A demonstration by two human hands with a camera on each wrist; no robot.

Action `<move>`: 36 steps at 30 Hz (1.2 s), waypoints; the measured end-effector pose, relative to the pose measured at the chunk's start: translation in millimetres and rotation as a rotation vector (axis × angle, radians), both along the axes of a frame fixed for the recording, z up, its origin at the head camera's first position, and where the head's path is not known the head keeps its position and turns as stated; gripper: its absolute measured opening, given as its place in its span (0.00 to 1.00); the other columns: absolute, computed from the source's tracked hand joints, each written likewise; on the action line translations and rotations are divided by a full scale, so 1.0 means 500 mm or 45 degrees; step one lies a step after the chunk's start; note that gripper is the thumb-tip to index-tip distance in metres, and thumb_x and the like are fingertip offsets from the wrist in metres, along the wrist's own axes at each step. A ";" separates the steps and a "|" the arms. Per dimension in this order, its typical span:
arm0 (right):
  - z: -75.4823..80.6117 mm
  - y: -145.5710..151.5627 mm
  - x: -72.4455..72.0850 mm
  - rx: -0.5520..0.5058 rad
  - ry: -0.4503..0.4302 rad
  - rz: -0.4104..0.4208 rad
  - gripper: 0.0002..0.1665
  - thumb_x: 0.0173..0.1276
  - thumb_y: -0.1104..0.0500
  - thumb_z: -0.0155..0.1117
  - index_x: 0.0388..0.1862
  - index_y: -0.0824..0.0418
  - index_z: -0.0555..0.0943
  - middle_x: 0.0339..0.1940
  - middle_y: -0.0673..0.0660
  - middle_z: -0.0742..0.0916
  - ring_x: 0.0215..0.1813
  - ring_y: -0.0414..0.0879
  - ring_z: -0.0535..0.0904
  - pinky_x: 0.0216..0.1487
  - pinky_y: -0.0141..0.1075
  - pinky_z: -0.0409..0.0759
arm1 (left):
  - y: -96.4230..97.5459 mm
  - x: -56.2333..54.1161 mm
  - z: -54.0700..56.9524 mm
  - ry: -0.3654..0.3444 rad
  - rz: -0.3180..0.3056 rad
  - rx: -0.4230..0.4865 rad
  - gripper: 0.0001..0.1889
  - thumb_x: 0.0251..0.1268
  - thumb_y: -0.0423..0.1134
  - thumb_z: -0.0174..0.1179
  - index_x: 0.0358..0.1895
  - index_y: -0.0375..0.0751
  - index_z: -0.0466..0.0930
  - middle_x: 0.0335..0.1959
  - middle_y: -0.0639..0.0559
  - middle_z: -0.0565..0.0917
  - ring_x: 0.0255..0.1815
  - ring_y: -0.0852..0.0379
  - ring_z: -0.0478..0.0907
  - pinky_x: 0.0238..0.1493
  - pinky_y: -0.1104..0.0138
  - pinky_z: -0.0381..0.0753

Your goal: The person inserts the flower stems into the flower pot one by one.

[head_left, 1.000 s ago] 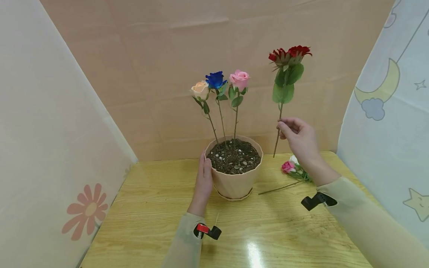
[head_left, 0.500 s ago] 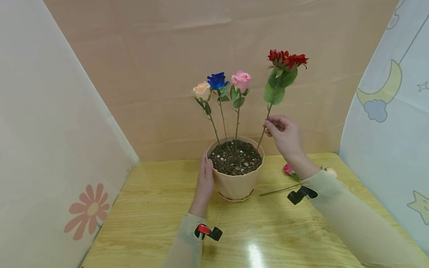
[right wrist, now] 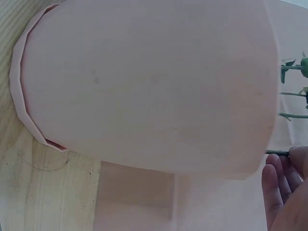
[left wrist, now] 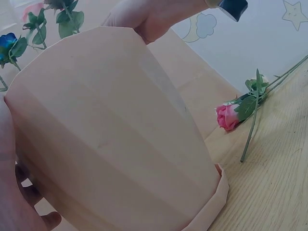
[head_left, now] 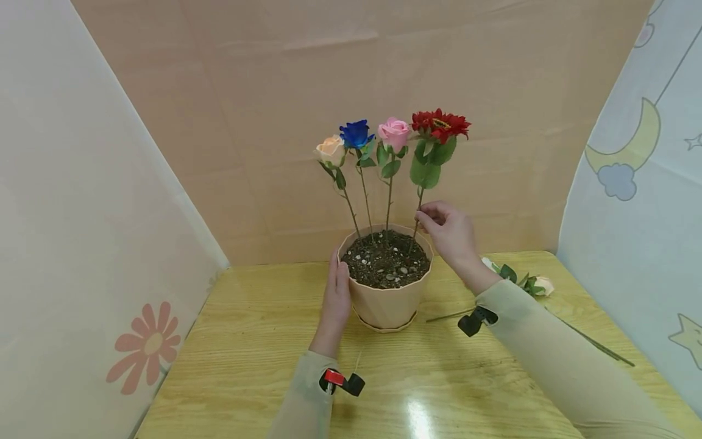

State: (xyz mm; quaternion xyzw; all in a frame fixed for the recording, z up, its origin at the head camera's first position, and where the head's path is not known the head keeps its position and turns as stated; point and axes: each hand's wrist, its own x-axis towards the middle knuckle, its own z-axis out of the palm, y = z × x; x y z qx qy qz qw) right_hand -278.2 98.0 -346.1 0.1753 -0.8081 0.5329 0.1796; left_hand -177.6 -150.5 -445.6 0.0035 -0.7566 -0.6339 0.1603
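Note:
A pale peach flowerpot [head_left: 388,305], filled with dark soil [head_left: 384,262], stands on a matching saucer. My left hand [head_left: 336,296] holds its left side, thumb in front and fingers reaching round behind. With thumb and fingertips, my right hand [head_left: 450,235] pinches the stem of a red flower [head_left: 440,127], whose lower end meets the soil at the right of the pot. In the right wrist view this stem [right wrist: 276,152] shows beside the rim. Upright in the soil stand a peach rose [head_left: 331,150], a blue rose [head_left: 355,134] and a pink rose [head_left: 393,133].
More cut flowers lie on the wooden table [head_left: 263,329] to the right, among them a pale rose [head_left: 543,286] and a deep pink rose [left wrist: 227,117]. Their stems point in several directions. Cloth panels border the table at the back and both sides.
My right hand has carried the red flower left and down from beside the pot, bringing its stem end to the soil. The left hand stays on the pot.

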 end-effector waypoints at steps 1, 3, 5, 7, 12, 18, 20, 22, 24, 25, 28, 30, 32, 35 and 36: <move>-0.003 -0.002 -0.002 0.010 -0.005 0.000 0.15 0.84 0.54 0.70 0.54 0.66 0.90 0.44 0.63 0.93 0.42 0.52 0.89 0.39 0.25 0.81 | 0.001 0.000 0.000 -0.002 0.003 -0.003 0.33 0.95 0.60 0.34 0.93 0.59 0.47 0.92 0.45 0.51 0.90 0.39 0.49 0.86 0.39 0.50; -0.009 -0.005 -0.004 0.031 -0.015 -0.007 0.15 0.84 0.54 0.70 0.54 0.66 0.91 0.43 0.63 0.93 0.43 0.55 0.89 0.38 0.26 0.80 | 0.002 0.001 0.001 0.001 0.007 -0.009 0.33 0.95 0.60 0.34 0.93 0.59 0.47 0.92 0.45 0.51 0.90 0.39 0.49 0.86 0.38 0.50; -0.013 -0.007 -0.005 0.050 -0.021 -0.013 0.15 0.84 0.54 0.70 0.54 0.66 0.91 0.43 0.62 0.93 0.43 0.56 0.89 0.37 0.27 0.79 | 0.002 0.000 0.000 0.008 0.014 -0.016 0.33 0.95 0.59 0.34 0.93 0.58 0.47 0.92 0.45 0.51 0.90 0.39 0.50 0.86 0.39 0.50; -0.017 -0.008 -0.007 0.076 -0.028 -0.024 0.14 0.84 0.55 0.70 0.54 0.65 0.91 0.43 0.62 0.93 0.43 0.55 0.89 0.38 0.29 0.79 | 0.002 0.000 0.000 0.015 0.019 -0.018 0.33 0.95 0.59 0.34 0.93 0.57 0.47 0.92 0.44 0.52 0.90 0.39 0.50 0.86 0.39 0.50; -0.023 -0.011 -0.008 0.127 -0.044 -0.051 0.13 0.84 0.56 0.70 0.54 0.65 0.91 0.44 0.61 0.93 0.43 0.52 0.89 0.42 0.35 0.81 | 0.003 -0.002 -0.001 0.015 0.020 -0.010 0.33 0.95 0.59 0.34 0.93 0.56 0.47 0.91 0.44 0.53 0.90 0.40 0.50 0.87 0.40 0.50; -0.028 -0.013 -0.013 0.156 -0.056 -0.051 0.15 0.85 0.54 0.69 0.56 0.65 0.90 0.47 0.61 0.93 0.47 0.55 0.88 0.51 0.47 0.83 | 0.002 0.002 -0.001 -0.014 0.007 0.005 0.34 0.94 0.62 0.34 0.93 0.60 0.46 0.92 0.45 0.51 0.90 0.39 0.48 0.86 0.37 0.50; -0.031 -0.014 -0.014 0.170 -0.060 -0.049 0.16 0.85 0.54 0.68 0.56 0.65 0.90 0.48 0.62 0.93 0.47 0.56 0.88 0.53 0.50 0.84 | 0.002 0.003 -0.001 -0.018 0.005 0.007 0.34 0.94 0.62 0.34 0.93 0.60 0.45 0.92 0.45 0.51 0.90 0.39 0.48 0.86 0.37 0.50; -0.032 -0.016 -0.014 0.186 -0.059 -0.048 0.16 0.85 0.54 0.68 0.57 0.66 0.90 0.49 0.62 0.93 0.48 0.57 0.89 0.54 0.52 0.84 | 0.001 0.003 0.000 -0.015 -0.001 0.012 0.34 0.94 0.62 0.34 0.93 0.60 0.45 0.92 0.45 0.51 0.90 0.39 0.48 0.86 0.37 0.50; -0.032 -0.017 -0.013 0.202 -0.054 -0.046 0.17 0.85 0.54 0.67 0.57 0.66 0.90 0.50 0.63 0.93 0.49 0.58 0.89 0.56 0.54 0.84 | 0.002 0.004 0.001 -0.010 -0.003 0.014 0.34 0.94 0.62 0.34 0.93 0.60 0.45 0.92 0.46 0.51 0.90 0.40 0.49 0.86 0.38 0.50; -0.033 -0.018 -0.013 0.206 -0.055 -0.044 0.17 0.86 0.54 0.67 0.58 0.66 0.90 0.50 0.63 0.93 0.50 0.58 0.89 0.56 0.54 0.84 | 0.002 0.003 0.001 -0.009 -0.001 0.012 0.34 0.94 0.61 0.34 0.93 0.59 0.46 0.92 0.46 0.51 0.90 0.40 0.49 0.86 0.38 0.50; -0.033 -0.017 -0.013 0.218 -0.058 -0.044 0.17 0.86 0.54 0.67 0.58 0.67 0.90 0.51 0.64 0.93 0.51 0.59 0.89 0.57 0.55 0.84 | 0.003 0.003 0.001 -0.008 0.004 0.004 0.34 0.94 0.61 0.34 0.93 0.58 0.46 0.92 0.45 0.51 0.90 0.40 0.49 0.86 0.39 0.50; -0.034 -0.016 -0.014 0.224 -0.059 -0.045 0.17 0.85 0.55 0.67 0.59 0.68 0.90 0.51 0.64 0.93 0.51 0.59 0.88 0.58 0.56 0.84 | 0.003 0.003 0.002 -0.009 0.008 0.000 0.34 0.95 0.61 0.34 0.93 0.58 0.45 0.92 0.45 0.51 0.90 0.39 0.50 0.86 0.39 0.50; -0.034 -0.015 -0.014 0.235 -0.058 -0.045 0.18 0.85 0.56 0.67 0.59 0.68 0.90 0.51 0.65 0.93 0.51 0.60 0.88 0.58 0.56 0.84 | 0.004 0.003 0.002 -0.012 0.009 -0.002 0.34 0.95 0.61 0.34 0.93 0.58 0.45 0.92 0.45 0.51 0.90 0.39 0.50 0.86 0.39 0.50; -0.033 -0.013 -0.014 0.251 -0.048 -0.043 0.18 0.85 0.56 0.67 0.59 0.69 0.90 0.51 0.65 0.93 0.51 0.60 0.89 0.58 0.57 0.84 | 0.004 0.003 0.002 -0.019 0.007 -0.003 0.34 0.94 0.62 0.33 0.93 0.59 0.45 0.92 0.45 0.50 0.90 0.40 0.49 0.86 0.39 0.50; -0.033 -0.013 -0.014 0.261 -0.044 -0.042 0.18 0.85 0.55 0.67 0.59 0.68 0.90 0.51 0.65 0.93 0.51 0.60 0.89 0.58 0.57 0.84 | 0.003 0.003 0.002 -0.024 0.007 -0.004 0.35 0.94 0.62 0.33 0.93 0.59 0.44 0.92 0.46 0.50 0.90 0.40 0.49 0.86 0.39 0.51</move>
